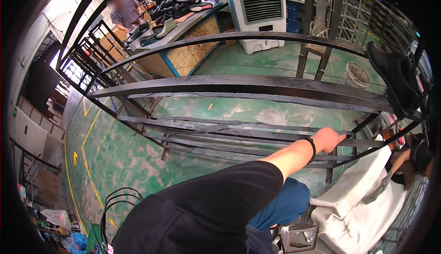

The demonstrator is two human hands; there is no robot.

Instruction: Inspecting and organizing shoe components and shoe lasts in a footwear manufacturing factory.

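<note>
Black shoes (396,79) sit on the rack (248,85) at right; left hand (326,139) reaches a rail (278,136), grip unclear; work looks unfinished.

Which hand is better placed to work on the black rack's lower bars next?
Probably the left: the left hand is reaching out at the lower bars, while the right hand can't be made out in this view.
</note>
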